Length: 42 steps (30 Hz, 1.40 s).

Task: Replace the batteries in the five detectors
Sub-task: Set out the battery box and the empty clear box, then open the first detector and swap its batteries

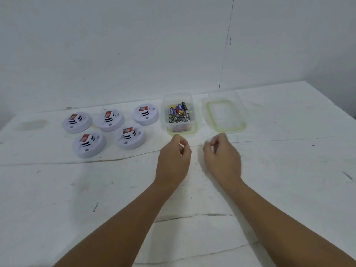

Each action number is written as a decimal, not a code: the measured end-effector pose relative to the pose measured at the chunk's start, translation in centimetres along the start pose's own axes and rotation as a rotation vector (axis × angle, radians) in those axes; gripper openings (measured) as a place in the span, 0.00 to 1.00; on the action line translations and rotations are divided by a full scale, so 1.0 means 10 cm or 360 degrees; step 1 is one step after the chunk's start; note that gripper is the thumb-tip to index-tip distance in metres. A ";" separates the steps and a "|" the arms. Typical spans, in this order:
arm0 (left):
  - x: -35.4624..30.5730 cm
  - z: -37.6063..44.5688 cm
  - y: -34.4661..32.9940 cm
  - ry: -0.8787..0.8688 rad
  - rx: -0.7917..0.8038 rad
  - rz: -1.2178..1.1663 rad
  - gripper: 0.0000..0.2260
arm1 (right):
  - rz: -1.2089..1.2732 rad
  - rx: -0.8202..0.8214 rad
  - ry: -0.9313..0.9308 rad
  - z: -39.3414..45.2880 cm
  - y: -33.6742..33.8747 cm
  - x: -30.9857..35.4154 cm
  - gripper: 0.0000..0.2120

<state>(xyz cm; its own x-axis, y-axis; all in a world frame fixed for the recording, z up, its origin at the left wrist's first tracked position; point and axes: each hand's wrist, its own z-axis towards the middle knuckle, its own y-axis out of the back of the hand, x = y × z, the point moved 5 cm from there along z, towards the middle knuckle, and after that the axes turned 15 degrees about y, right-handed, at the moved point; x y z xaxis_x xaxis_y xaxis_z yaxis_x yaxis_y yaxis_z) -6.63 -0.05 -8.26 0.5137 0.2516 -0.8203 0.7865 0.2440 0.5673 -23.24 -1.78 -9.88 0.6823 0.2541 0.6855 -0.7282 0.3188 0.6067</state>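
left hand (174, 160) loosely curled, empty | right hand (223, 158) likewise, blurred | battery box (180, 114) labels unreadable

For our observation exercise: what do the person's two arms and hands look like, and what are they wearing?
Both forearms are bare to the frame's edge: no sleeves, gloves, watch or rings visible. The left hand and right hand look alike, and the right one is slightly blurred.

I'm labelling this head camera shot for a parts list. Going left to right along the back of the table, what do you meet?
Five detectors in a cluster → open plastic box of batteries → the box's lid, lying flat. Both hands are nearer than this row and hold nothing.
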 end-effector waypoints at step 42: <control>0.85 0.00 0.93 0.1039 0.1335 -0.2035 0.25 | 0.0199 0.0302 0.1037 -0.48 -0.87 1.30 0.30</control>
<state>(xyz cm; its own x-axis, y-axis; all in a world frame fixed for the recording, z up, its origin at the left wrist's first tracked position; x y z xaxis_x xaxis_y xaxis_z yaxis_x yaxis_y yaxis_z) 5.04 4.41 -9.98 -0.6158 0.6757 -0.4052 0.6240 0.1042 -0.7745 -7.73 3.15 -8.13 0.4486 0.7946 0.4091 -0.7622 0.1011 0.6394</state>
